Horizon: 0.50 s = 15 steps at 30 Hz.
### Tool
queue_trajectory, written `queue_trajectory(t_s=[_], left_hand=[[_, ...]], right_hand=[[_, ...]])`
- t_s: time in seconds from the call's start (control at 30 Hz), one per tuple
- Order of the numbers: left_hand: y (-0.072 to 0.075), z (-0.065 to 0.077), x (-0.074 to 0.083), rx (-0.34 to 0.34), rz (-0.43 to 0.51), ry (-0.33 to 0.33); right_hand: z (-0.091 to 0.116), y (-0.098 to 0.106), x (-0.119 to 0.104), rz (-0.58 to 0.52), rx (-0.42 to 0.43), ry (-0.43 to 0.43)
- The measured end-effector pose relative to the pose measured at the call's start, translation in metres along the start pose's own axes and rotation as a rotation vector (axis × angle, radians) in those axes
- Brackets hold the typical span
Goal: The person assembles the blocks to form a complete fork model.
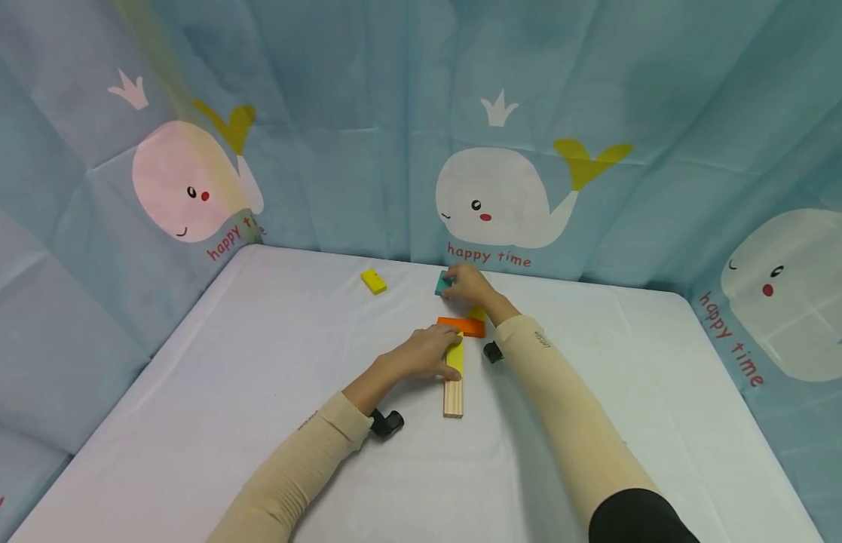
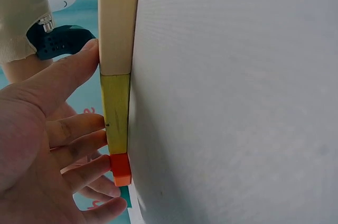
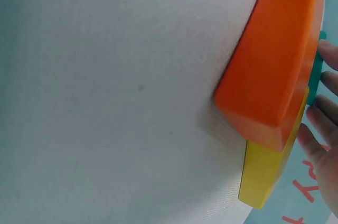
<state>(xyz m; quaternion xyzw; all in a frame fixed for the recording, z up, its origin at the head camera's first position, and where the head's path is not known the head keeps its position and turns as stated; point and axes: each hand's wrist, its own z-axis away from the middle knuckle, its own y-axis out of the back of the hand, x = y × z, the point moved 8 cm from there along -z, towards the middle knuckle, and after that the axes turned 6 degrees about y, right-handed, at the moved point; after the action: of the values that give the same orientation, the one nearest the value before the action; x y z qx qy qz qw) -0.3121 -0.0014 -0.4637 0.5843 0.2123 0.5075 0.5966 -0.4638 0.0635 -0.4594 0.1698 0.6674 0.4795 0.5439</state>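
My left hand [image 1: 427, 353] reaches over a yellow block [image 1: 454, 360], fingertips along its upper face. In the left wrist view the thumb [image 2: 79, 65] extends by the seam with a bare wooden block [image 2: 117, 23], and a finger touches the orange block [image 2: 120, 168]. These blocks lie end to end, with the orange block [image 1: 464, 326] crosswise at the far end. Beyond it, my right hand [image 1: 471, 286] holds a teal block [image 1: 442, 283] between thumb and fingers. A second yellow block [image 3: 262, 174] sits behind the orange one, partly hidden by the right hand in the head view.
Another yellow block [image 1: 374, 281] lies apart, farther back to the left on the white-covered table [image 1: 312, 467]. A blue curtain [image 1: 366, 188] with whale prints hangs along the table's back and sides. Small black cameras [image 1: 388, 424] are strapped at both wrists.
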Motion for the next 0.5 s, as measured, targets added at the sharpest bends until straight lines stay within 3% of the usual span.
queue_trajectory(t_s=[0.5], left_hand=[[0.0012, 0.0012, 0.0005, -0.006, 0.021, -0.005]], right_hand=[[0.0021, 0.0000, 0.0014, -0.018, -0.003, -0.028]])
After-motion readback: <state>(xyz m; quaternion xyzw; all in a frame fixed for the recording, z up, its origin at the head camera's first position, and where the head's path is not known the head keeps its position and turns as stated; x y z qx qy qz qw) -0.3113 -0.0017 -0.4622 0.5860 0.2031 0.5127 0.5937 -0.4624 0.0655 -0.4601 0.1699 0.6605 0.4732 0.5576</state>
